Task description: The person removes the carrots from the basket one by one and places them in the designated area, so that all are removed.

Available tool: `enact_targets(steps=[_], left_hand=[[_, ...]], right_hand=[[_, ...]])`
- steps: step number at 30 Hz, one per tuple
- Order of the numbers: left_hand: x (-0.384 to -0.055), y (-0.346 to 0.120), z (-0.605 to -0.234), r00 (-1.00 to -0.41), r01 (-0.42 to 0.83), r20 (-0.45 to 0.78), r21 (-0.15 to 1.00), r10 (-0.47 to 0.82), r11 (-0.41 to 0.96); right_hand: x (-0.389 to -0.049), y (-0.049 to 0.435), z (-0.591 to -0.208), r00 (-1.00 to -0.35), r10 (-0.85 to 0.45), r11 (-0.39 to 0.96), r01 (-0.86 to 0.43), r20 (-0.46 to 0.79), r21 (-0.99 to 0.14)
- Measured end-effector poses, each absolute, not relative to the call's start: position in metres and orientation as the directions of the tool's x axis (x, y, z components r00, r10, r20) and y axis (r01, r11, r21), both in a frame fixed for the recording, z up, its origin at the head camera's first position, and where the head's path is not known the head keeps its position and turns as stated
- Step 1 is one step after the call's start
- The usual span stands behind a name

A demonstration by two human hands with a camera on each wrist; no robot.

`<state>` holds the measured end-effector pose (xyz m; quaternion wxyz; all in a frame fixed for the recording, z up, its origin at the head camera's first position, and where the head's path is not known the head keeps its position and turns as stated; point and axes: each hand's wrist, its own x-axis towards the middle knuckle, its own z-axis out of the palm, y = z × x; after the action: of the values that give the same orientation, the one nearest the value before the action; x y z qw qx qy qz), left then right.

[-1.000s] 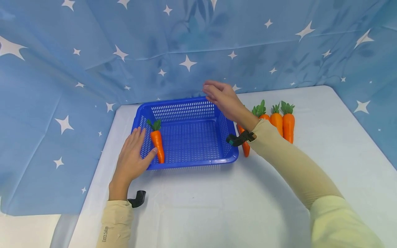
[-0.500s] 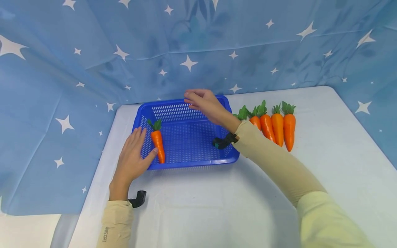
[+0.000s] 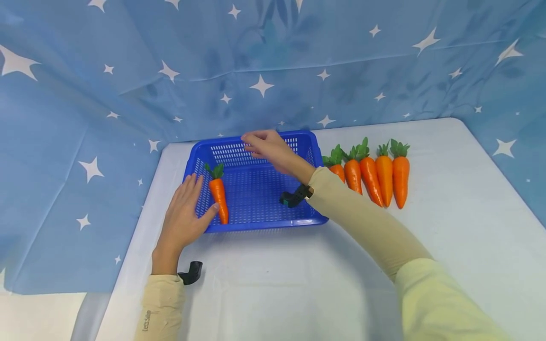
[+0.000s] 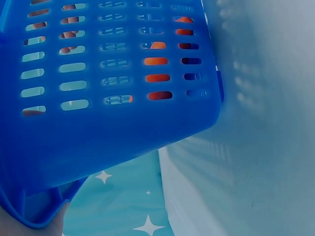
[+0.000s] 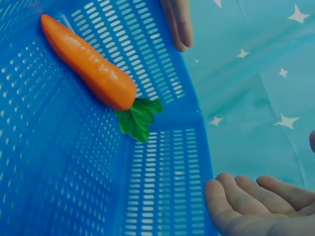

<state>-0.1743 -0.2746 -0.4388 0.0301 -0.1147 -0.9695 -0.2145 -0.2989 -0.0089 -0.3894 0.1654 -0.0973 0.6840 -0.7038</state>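
Observation:
A blue plastic basket [image 3: 260, 226] stands on the white table. Inside it, along the left side, lies an orange carrot [image 3: 219, 193] with green leaves, leaf end away from me. My left hand [image 3: 181, 215] rests on the basket's left rim with fingers straight and thumb spread toward the front corner. In the left wrist view the basket's wall hides most of that hand. Over the back part of the basket hovers my right hand [image 3: 273, 150], holding nothing; the right wrist view shows its relaxed fingers [image 5: 241, 194] near the rim.
To the right of the basket, several more carrots [image 3: 384, 177] lie side by side, leaves pointing away; my right forearm partly covers some. A blue curtain [image 3: 273, 61] with white stars hangs behind the table [image 3: 273, 293].
My right hand has moved left and slightly toward me, from the basket's back right corner to over its back middle. More of the carrots on the right show now. The left hand has stayed put.

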Motion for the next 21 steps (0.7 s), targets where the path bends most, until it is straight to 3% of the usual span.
enact_targets(steps=[21], left_hand=[[-0.175,-0.276,-0.44,-0.97,0.241,0.115,0.406,0.213,0.881]], right_hand=[[-0.301,-0.048,-0.421,-0.896,-0.411,0.092,0.142,-0.167,-0.986]])
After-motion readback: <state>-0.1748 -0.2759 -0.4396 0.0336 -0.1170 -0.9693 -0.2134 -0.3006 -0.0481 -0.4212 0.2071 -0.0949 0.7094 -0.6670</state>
